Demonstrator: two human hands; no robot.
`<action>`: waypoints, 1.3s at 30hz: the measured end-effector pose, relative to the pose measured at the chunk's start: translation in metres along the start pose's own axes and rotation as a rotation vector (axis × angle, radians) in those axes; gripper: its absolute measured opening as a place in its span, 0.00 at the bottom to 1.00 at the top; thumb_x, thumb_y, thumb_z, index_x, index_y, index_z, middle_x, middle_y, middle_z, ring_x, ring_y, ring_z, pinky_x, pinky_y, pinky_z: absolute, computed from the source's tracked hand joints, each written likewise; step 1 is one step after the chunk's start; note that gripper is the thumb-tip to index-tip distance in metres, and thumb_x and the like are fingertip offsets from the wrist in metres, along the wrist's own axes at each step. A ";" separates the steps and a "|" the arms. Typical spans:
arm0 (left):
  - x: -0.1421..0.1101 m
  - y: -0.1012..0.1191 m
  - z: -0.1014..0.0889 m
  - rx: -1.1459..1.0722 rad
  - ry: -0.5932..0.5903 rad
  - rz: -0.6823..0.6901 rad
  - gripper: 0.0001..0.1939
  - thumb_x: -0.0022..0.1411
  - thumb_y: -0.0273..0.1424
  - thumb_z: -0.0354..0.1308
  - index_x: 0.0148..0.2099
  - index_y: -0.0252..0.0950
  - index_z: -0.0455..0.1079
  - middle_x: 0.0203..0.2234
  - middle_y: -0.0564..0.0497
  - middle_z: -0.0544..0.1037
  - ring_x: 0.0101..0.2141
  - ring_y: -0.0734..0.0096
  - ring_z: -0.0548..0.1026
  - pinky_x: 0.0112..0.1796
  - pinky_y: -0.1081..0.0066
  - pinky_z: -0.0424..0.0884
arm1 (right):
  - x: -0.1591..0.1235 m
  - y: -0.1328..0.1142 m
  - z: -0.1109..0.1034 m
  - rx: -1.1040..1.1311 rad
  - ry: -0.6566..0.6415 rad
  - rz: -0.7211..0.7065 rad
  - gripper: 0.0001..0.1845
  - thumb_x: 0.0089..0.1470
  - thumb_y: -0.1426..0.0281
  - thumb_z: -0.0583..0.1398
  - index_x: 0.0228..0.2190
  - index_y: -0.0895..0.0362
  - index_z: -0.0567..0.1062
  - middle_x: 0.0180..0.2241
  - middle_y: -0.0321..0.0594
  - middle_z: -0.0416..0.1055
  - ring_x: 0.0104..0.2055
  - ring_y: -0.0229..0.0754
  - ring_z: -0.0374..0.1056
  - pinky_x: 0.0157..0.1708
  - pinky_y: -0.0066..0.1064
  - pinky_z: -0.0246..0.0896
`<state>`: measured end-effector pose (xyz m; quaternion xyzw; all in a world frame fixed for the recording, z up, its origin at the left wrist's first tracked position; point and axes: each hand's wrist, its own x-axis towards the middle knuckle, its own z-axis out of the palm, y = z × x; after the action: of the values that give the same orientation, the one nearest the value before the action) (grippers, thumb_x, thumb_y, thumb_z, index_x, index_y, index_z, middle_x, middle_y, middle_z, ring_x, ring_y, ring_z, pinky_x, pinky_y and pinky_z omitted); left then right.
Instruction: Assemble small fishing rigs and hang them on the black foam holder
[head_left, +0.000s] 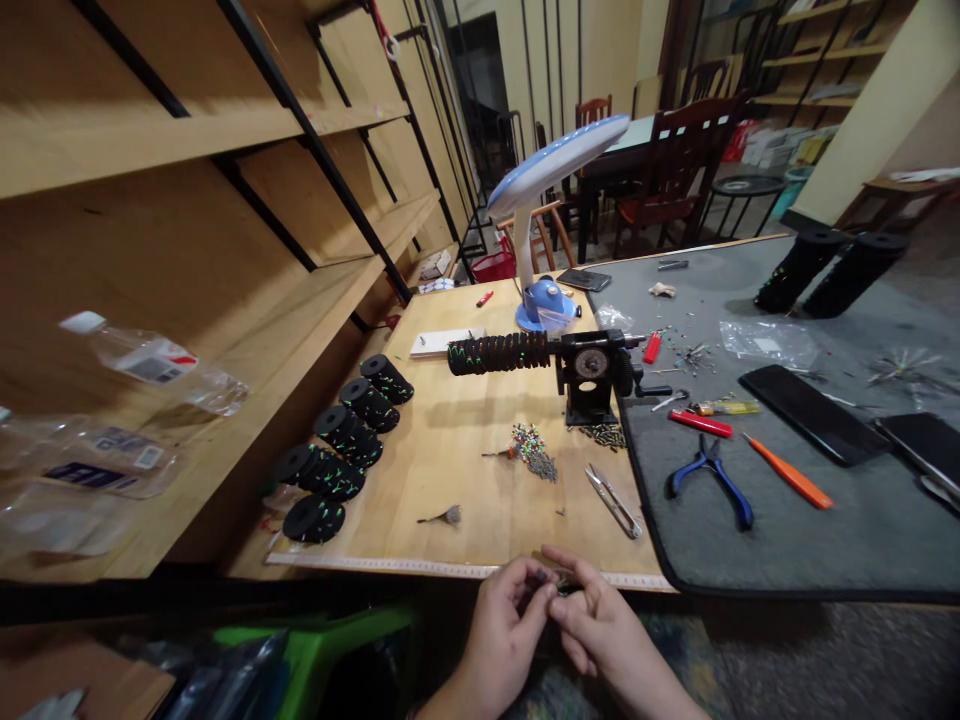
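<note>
My left hand [504, 630] and my right hand [596, 625] meet in front of the table's near edge. Both are closed, fingertips together around something small and dark that I cannot make out. Just beyond them on the wooden tabletop [420, 450] lie thread snips [613, 502]. A heap of small coloured beads [528, 440] sits beside a pile of tiny grey metal pieces [543, 467]. To the left is a little bundle of thin wires [450, 516]. A black winding machine with a crank [591, 375] carries a ridged black foam roll [499, 352] on its shaft.
Several black foam rolls [349, 435] line the table's left side by the shelves [352, 270]. A blue-white lamp [551, 300] stands behind the machine. Blue-handled pliers [711, 480], an orange tool [791, 473] and a phone [817, 412] lie on the grey mat [750, 560].
</note>
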<state>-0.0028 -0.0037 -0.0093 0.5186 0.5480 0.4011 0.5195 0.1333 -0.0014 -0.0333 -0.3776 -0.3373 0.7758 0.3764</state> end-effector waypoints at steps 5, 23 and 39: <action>-0.001 0.005 0.000 -0.007 -0.017 -0.002 0.07 0.62 0.33 0.56 0.34 0.34 0.70 0.29 0.48 0.78 0.32 0.66 0.76 0.34 0.73 0.70 | 0.003 0.002 -0.004 -0.071 0.080 -0.015 0.34 0.45 0.45 0.62 0.42 0.60 0.66 0.08 0.20 0.58 0.10 0.28 0.42 0.13 0.22 0.34; -0.002 0.002 -0.001 0.132 -0.028 0.020 0.09 0.62 0.34 0.55 0.33 0.34 0.70 0.26 0.50 0.75 0.28 0.70 0.72 0.30 0.75 0.67 | 0.003 -0.009 -0.002 -0.110 0.180 -0.027 0.29 0.43 0.41 0.59 0.28 0.55 0.65 0.09 0.24 0.60 0.10 0.29 0.45 0.13 0.22 0.36; -0.002 0.004 0.001 0.130 -0.027 0.019 0.07 0.61 0.32 0.56 0.32 0.34 0.70 0.24 0.51 0.73 0.26 0.71 0.71 0.28 0.76 0.66 | 0.003 -0.009 -0.004 -0.068 0.226 -0.020 0.27 0.45 0.44 0.60 0.28 0.54 0.65 0.08 0.23 0.59 0.10 0.29 0.44 0.13 0.22 0.35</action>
<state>-0.0015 -0.0051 -0.0052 0.5617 0.5611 0.3625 0.4882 0.1389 0.0064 -0.0287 -0.4720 -0.3226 0.7125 0.4069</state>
